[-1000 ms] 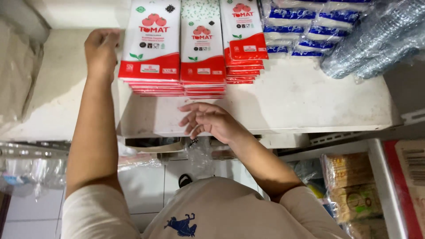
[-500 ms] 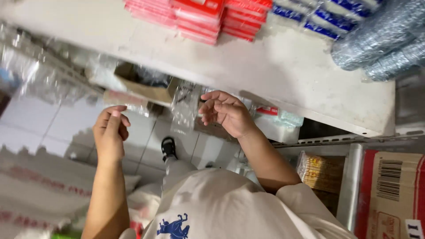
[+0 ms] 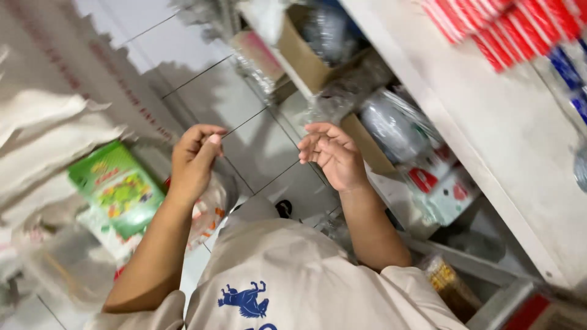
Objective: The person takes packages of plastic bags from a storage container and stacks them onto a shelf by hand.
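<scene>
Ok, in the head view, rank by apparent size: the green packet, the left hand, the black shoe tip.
1. Green packet, largest.
2. Left hand; it is nearer the camera, so its true rank against the packet is unsure.
3. Black shoe tip, smallest.

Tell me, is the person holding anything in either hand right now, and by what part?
Nothing is held. The left hand is loosely curled and the right hand half open, both empty in the air above the tiled floor, beside the white shelf.

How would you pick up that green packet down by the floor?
Take the green packet by its long side edges, coming from above. It lies fairly flat with its broad printed face turned up, so a hand's grip can probably span it from the top. The left hand is nearest; white sacks crowd its far side.
</scene>
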